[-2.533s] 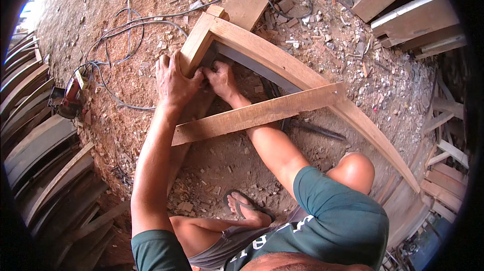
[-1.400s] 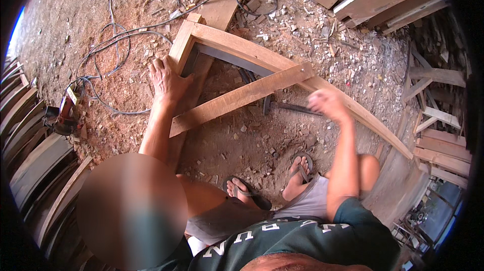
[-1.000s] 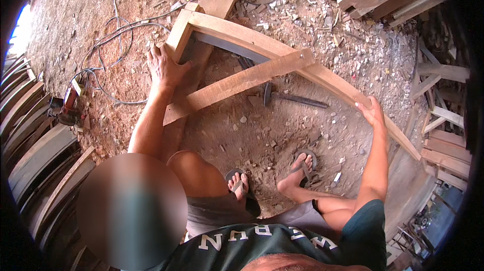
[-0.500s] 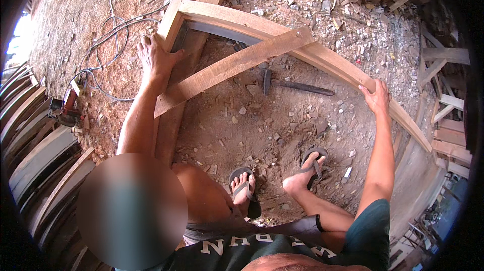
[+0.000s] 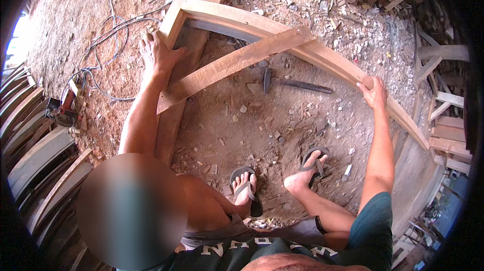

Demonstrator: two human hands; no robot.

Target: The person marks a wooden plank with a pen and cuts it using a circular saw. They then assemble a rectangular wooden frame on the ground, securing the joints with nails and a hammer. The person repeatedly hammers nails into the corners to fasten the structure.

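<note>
Angled wooden frame [image 5: 237, 14] ahead of feet, wooden brace [image 5: 234, 66] slanting between its two members. Left hand [image 5: 157, 54] holds left member, thumb spread; right hand [image 5: 375, 93] grips right member toward outer end. Hammer [image 5: 305, 86] on ground [image 5: 242, 129] between.

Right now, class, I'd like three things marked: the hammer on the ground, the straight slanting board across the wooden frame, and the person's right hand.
Hammer [image 5: 301, 85], head view: on its dark handle.
Slanting board [image 5: 234, 68], head view: mid-length on its broad face.
Right hand [image 5: 374, 94], head view: on its back.
</note>
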